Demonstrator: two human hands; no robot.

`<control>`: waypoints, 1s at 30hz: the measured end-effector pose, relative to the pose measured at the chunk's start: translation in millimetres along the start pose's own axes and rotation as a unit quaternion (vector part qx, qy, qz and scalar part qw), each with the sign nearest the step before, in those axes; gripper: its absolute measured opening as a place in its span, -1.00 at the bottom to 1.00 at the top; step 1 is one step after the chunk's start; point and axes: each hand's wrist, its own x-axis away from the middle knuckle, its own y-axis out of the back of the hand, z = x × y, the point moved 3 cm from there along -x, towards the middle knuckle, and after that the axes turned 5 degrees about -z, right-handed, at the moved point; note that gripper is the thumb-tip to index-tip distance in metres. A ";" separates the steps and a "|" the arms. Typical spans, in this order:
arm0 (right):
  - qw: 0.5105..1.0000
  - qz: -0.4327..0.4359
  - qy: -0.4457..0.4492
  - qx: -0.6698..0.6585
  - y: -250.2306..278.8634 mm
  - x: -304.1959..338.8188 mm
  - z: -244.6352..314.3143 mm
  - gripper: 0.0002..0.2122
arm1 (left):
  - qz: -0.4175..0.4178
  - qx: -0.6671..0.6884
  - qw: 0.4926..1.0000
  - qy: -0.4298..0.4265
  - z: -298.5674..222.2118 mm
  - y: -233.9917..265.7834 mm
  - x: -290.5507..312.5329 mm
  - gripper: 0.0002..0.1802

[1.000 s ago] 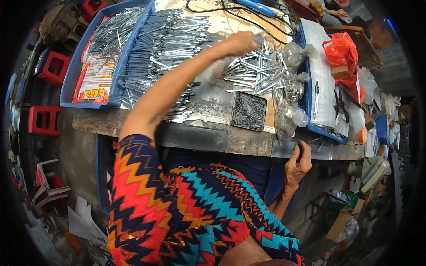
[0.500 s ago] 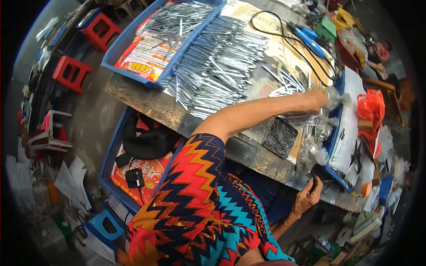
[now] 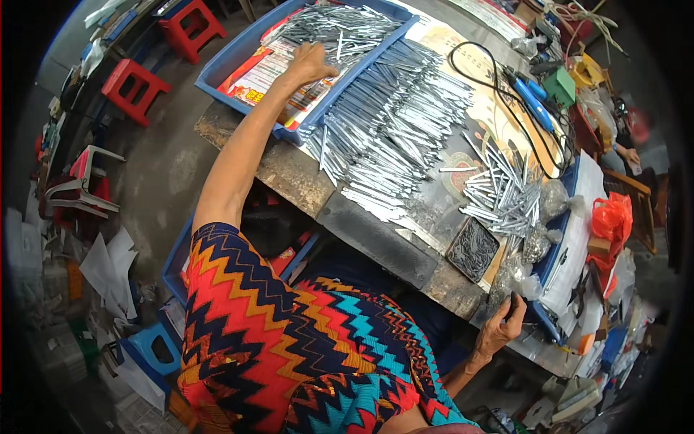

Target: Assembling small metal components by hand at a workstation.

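Observation:
My left hand [image 3: 311,66] is over the blue tray [image 3: 235,110] at the upper left, thumb stretched away from the fingers; no held thing shows in it. Thin silvery metal rods [image 3: 343,25] lie in that tray on red and white printed card. Beside it, a wide layer of similar rods [image 3: 394,123] covers the table. At the lower right my right hand [image 3: 500,327] is raised by the table edge, thumb and finger close together around a small dark thing at the tips that I cannot make out. Near it stands a black square box [image 3: 473,249] of small dark pieces.
A loose pile of rods [image 3: 502,184] lies right of the layer. Clear plastic bags [image 3: 517,278] line a second blue tray [image 3: 553,249]. A blue-handled tool [image 3: 533,105] with a black cable lies behind. Red stools [image 3: 136,92] stand on the floor at left.
My left hand has swung from the bags and loose pile at the right over to the blue tray at the upper left. My right hand stays by the table edge. The view has shifted slightly.

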 end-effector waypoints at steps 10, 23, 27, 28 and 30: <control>0.999 0.012 -0.031 -0.011 -3.6 3.7 7.1 -0.90 | 0.129 -0.073 0.988 -0.036 10.3 -7.2 3.0 -0.36; 1.000 0.023 0.008 0.010 -14.5 -2.0 13.8 -0.91 | -0.068 -0.008 0.964 -0.257 7.8 -21.1 -18.3 -0.77; 0.999 0.029 0.016 0.013 -19.2 -1.1 10.2 -0.87 | -0.061 -0.018 0.957 -0.281 9.7 -25.1 -26.0 -0.71; 0.999 0.030 0.018 0.014 -20.4 -1.0 10.0 -0.87 | -0.062 -0.014 0.953 -0.296 9.7 -24.7 -26.0 -0.70; 0.999 0.042 -0.014 0.003 -21.8 -1.7 9.9 -0.87 | -0.057 -0.035 0.947 -0.314 4.9 -22.0 -28.6 -0.72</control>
